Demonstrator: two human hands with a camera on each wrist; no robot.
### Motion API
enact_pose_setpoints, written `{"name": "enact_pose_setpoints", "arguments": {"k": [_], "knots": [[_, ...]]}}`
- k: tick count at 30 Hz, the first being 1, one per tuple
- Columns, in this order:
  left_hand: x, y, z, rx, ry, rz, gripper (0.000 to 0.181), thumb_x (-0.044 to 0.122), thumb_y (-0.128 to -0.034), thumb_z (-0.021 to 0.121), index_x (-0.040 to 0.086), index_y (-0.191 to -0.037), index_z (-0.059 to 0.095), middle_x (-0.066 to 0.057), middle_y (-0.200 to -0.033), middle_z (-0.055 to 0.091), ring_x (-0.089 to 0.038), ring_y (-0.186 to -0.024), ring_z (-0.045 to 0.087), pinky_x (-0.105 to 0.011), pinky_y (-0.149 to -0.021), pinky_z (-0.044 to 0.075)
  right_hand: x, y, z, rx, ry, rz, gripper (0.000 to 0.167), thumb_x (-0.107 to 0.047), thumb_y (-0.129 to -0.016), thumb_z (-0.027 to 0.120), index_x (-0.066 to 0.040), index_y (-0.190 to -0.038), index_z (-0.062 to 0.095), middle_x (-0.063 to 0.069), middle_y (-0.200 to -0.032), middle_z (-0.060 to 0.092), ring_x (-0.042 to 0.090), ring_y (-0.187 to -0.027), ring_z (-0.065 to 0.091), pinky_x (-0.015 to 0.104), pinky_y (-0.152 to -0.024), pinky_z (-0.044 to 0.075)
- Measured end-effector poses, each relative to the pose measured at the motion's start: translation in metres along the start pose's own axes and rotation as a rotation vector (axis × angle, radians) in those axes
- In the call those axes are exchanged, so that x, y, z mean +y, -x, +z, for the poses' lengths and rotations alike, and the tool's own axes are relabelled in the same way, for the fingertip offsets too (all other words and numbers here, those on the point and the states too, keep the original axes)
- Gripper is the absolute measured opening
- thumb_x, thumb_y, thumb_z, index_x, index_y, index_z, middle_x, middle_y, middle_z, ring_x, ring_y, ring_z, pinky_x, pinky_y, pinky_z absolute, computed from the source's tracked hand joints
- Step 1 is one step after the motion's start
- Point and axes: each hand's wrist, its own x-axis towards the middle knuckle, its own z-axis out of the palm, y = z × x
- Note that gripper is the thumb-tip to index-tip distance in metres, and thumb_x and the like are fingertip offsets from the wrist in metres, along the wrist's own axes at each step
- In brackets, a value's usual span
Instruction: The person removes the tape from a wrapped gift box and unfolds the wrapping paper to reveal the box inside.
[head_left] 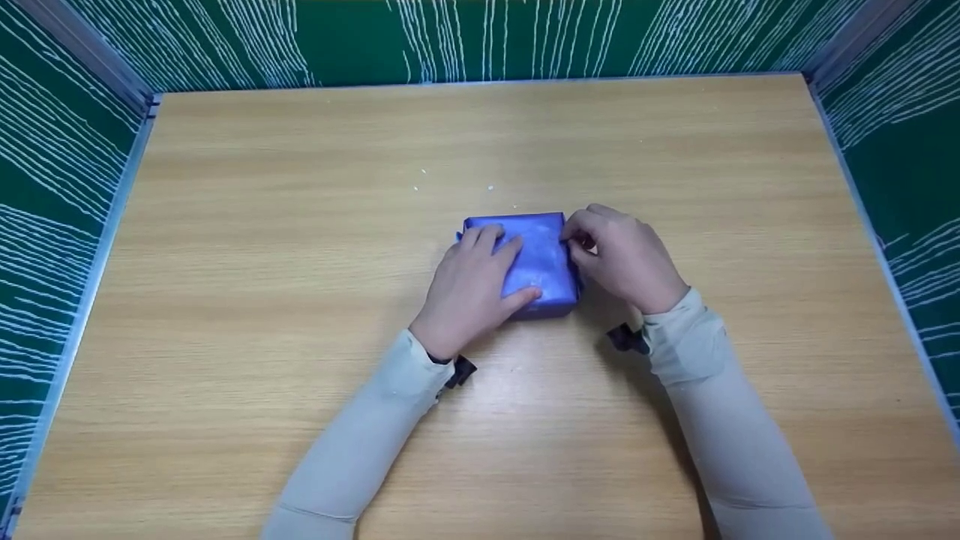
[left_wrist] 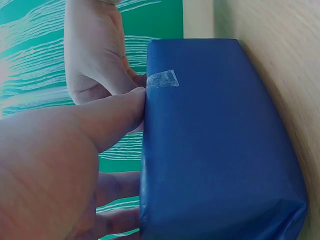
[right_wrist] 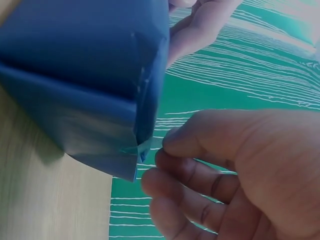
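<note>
A box wrapped in shiny blue paper (head_left: 546, 259) sits on the table. My left hand (head_left: 469, 277) rests on its top with the fingers spread and the thumb near the front edge. At the box's right end, my right hand (head_left: 626, 255) pinches a short strip of clear tape (right_wrist: 145, 147) between thumb and forefinger. The strip reaches the edge of a folded paper flap (right_wrist: 85, 125), which stands slightly loose in the right wrist view. Another piece of tape (left_wrist: 164, 79) is stuck over the box's front upper edge, close to the left thumb.
The wooden table (head_left: 300, 225) has a few tiny white scraps (head_left: 490, 187) beyond the box. Green panels with white streaks (head_left: 345, 45) border the back and both sides. Small black objects (head_left: 626, 339) are at both wrists.
</note>
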Motion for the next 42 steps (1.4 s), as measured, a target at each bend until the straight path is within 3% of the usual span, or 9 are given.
{"name": "enact_pose_setpoints", "arguments": {"k": [6, 26, 34, 38, 42], "knots": [[0.0, 0.0, 0.001, 0.031, -0.001, 0.012, 0.074, 0.064, -0.0946, 0.062, 0.012, -0.147, 0.058, -0.014, -0.146, 0.053, -0.032, -0.137, 0.046, -0.048, -0.109, 0.045, 0.001, 0.001, -0.005, 0.009, 0.022, 0.005, 0.009, -0.003, -0.091, 0.069, -0.003, -0.1, 0.074, 0.01, -0.092, 0.069, 0.025, -0.081, 0.066, 0.043, -0.072, 0.056], [0.001, -0.001, 0.001, -0.012, 0.001, -0.007, 0.077, 0.067, -0.0958, 0.058, 0.014, -0.151, 0.054, -0.013, -0.151, 0.05, -0.032, -0.141, 0.043, -0.049, -0.113, 0.042, 0.009, 0.006, -0.019, -0.052, 0.053, 0.13, 0.01, -0.003, -0.092, 0.068, -0.002, -0.1, 0.073, 0.013, -0.094, 0.07, 0.028, -0.082, 0.066, 0.047, -0.072, 0.055], [0.001, -0.002, 0.0, -0.001, -0.007, 0.008, 0.076, 0.066, -0.0962, 0.058, 0.014, -0.15, 0.055, -0.013, -0.15, 0.051, -0.032, -0.139, 0.044, -0.048, -0.112, 0.042, 0.01, 0.009, -0.026, -0.021, 0.091, 0.179, 0.023, -0.014, -0.094, 0.067, -0.002, -0.112, 0.073, 0.017, -0.106, 0.068, 0.036, -0.096, 0.065, 0.054, -0.076, 0.052], [0.0, -0.001, 0.0, 0.003, -0.007, 0.008, 0.076, 0.066, -0.096, 0.059, 0.013, -0.15, 0.055, -0.013, -0.149, 0.051, -0.032, -0.139, 0.044, -0.048, -0.112, 0.042, 0.003, 0.01, -0.027, 0.001, 0.088, 0.105, 0.028, -0.017, -0.095, 0.069, -0.001, -0.118, 0.072, 0.018, -0.113, 0.067, 0.036, -0.101, 0.062, 0.054, -0.079, 0.052], [-0.001, -0.001, 0.001, 0.012, -0.018, 0.015, 0.075, 0.066, -0.0957, 0.059, 0.013, -0.149, 0.056, -0.012, -0.149, 0.051, -0.032, -0.139, 0.045, -0.049, -0.111, 0.043, -0.01, 0.011, -0.025, -0.062, 0.079, -0.052, 0.029, -0.016, -0.095, 0.073, -0.002, -0.12, 0.072, 0.014, -0.114, 0.067, 0.031, -0.1, 0.064, 0.049, -0.084, 0.055]]}}
